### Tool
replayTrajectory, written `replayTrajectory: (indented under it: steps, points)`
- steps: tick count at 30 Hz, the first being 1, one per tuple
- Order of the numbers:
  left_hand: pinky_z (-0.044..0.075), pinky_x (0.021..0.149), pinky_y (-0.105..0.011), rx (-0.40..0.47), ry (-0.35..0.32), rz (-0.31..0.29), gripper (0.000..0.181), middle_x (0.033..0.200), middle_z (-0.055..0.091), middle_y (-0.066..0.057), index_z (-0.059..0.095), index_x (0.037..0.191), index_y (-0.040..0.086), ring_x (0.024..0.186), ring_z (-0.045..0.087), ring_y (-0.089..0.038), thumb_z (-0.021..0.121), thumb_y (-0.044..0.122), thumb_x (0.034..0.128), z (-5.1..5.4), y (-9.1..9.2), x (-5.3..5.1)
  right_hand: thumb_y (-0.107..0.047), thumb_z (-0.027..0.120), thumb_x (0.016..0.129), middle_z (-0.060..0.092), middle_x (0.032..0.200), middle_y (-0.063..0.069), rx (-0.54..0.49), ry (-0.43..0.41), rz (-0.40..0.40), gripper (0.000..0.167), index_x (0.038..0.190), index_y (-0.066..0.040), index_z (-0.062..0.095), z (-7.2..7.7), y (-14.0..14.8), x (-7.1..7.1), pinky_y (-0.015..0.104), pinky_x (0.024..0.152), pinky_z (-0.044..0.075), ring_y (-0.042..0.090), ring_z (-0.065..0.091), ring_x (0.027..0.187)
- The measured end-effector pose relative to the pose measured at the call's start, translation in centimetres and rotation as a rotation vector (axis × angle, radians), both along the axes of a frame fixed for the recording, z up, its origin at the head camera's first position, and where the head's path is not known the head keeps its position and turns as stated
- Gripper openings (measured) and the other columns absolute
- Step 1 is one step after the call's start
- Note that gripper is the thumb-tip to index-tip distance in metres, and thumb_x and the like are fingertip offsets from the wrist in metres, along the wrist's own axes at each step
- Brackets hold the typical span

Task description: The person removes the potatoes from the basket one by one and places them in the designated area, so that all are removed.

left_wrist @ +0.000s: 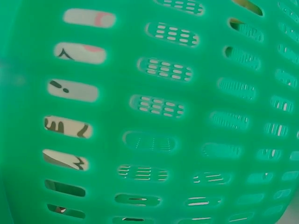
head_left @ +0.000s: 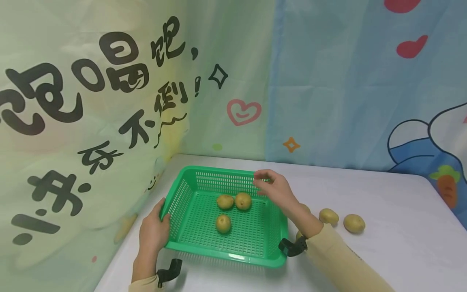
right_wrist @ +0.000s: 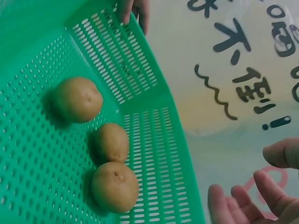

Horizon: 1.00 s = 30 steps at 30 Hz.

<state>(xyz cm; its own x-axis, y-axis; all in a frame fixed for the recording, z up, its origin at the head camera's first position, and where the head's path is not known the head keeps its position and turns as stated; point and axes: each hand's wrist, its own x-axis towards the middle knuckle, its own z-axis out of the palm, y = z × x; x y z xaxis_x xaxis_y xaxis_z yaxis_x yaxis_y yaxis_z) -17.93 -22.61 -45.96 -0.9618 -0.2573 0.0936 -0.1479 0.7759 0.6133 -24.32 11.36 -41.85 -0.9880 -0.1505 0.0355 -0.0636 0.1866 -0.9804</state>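
Observation:
A green plastic basket [head_left: 233, 253] with slotted walls holds a single potato [head_left: 223, 224] and, behind it, two more potatoes side by side, the left potato [head_left: 225, 201] and the right potato [head_left: 243, 201]. My left hand [head_left: 155, 230] grips the basket's left rim, its thumb on the inner side. Above the basket's back right part hovers my right hand [head_left: 274, 190], fingers loosely bent and apart, holding nothing. Green slotted wall [left_wrist: 187, 126] fills the left wrist view, where no hand shows. Three potatoes, including a near one [right_wrist: 115, 186], appear in the right wrist view.
Several potatoes lie on the white table [head_left: 394, 251] right of the basket, among them one potato [head_left: 328, 217] and another potato [head_left: 354, 223]; others are partly hidden by the right forearm. A printed curtain [head_left: 328, 101] stands behind and to the left.

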Motion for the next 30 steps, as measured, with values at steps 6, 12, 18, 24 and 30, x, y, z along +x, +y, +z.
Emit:
replayTrajectory:
  steps: [6, 12, 18, 24, 30]
  points:
    - [0.047, 0.071, -0.045, -0.001, -0.015, 0.008, 0.052, 0.138, 0.052, -0.028, 0.039, 0.149, 0.005, 0.087, 0.060, -0.031, 0.050, 0.014, 0.0991, 0.0, 0.2, 0.0, -0.014, 0.062, 0.095, 0.062, 0.119, 0.017, 0.039, -0.021, -0.020, 0.031, 0.121, 0.002, 0.062, -1.3, -1.2, -1.6, 0.038, 0.083, 0.055, 0.035, 0.061, 0.109]
    - [0.043, 0.064, -0.037, 0.013, -0.027, 0.010, 0.052, 0.135, 0.054, -0.027, 0.040, 0.149, 0.006, 0.083, 0.058, -0.029, 0.051, 0.013, 0.0986, -0.1, 0.7, -0.2, -0.019, 0.064, 0.094, 0.065, 0.117, 0.012, 0.125, -0.059, -0.029, 0.030, 0.121, -0.004, 0.065, -2.8, -1.8, -2.5, 0.043, 0.084, 0.053, 0.035, 0.064, 0.103]
    - [0.045, 0.066, -0.039, 0.024, -0.045, 0.006, 0.052, 0.138, 0.052, -0.025, 0.039, 0.149, 0.008, 0.086, 0.058, -0.029, 0.050, 0.014, 0.0991, -0.3, 1.2, -0.5, -0.021, 0.063, 0.094, 0.068, 0.111, 0.007, 0.243, -0.008, -0.071, 0.027, 0.117, -0.008, 0.068, -3.6, -2.0, -3.0, 0.039, 0.071, 0.050, 0.026, 0.064, 0.085]
    - [0.044, 0.069, -0.042, -0.005, -0.029, 0.013, 0.052, 0.137, 0.053, -0.026, 0.040, 0.149, 0.008, 0.085, 0.057, -0.030, 0.050, 0.015, 0.0987, -0.3, 0.7, -0.4, -0.020, 0.064, 0.093, 0.070, 0.111, 0.005, 0.394, 0.055, -0.049, 0.022, 0.112, -0.011, 0.071, -4.3, -2.4, -3.5, 0.043, 0.082, 0.050, 0.025, 0.062, 0.104]
    - [0.045, 0.073, -0.045, -0.008, -0.032, 0.024, 0.052, 0.139, 0.051, -0.026, 0.039, 0.149, 0.008, 0.090, 0.058, -0.032, 0.050, 0.015, 0.0991, 0.0, 0.2, 0.0, -0.016, 0.063, 0.091, 0.068, 0.117, 0.010, 0.448, 0.046, 0.066, 0.028, 0.117, -0.007, 0.070, -4.5, -3.0, -3.8, 0.047, 0.091, 0.047, 0.031, 0.058, 0.115]
